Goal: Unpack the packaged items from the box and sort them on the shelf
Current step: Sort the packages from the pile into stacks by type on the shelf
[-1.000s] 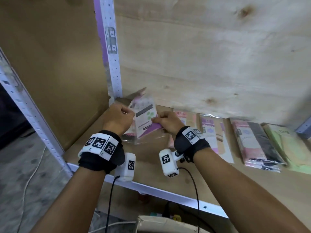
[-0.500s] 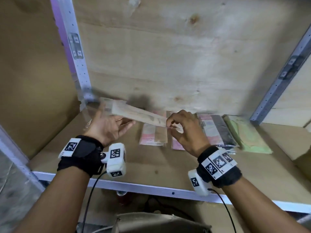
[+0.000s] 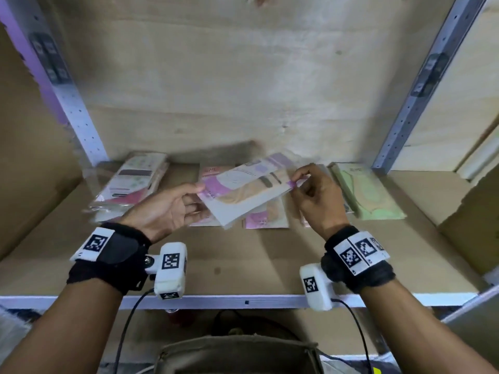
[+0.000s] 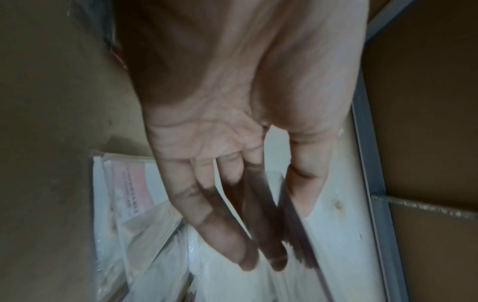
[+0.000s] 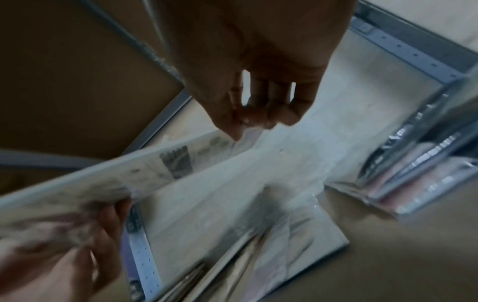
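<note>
Two hands on one packet (image 3: 244, 197) right now, and that's basically the whole story: my left hand (image 3: 164, 209) has the near-left end, thumb on top and the fingers (image 4: 248, 259) laid fairly straight underneath (the left wrist view shows them long and only loosely bent), while my right hand (image 3: 317, 197) pinches the far-right corner between thumb and forefinger with the other fingers curled in. The packet's long axis runs left to right between my hands, tilted so the right end sits a bit farther back, and it's held up off the shelf (image 3: 243, 268), not touching anything below. Directly under it are the purple-and-beige packets (image 3: 266, 218) already lying flat, with the white-and-pink stack (image 3: 129, 187) off to the left by the upright and the green packet (image 3: 364, 193) to the right. So if it belongs on the purple pile, my guess is it mostly needs to turn so its length runs front to back like the others, then go straight down; my right hand is the nearer one to that pile's back edge
</note>
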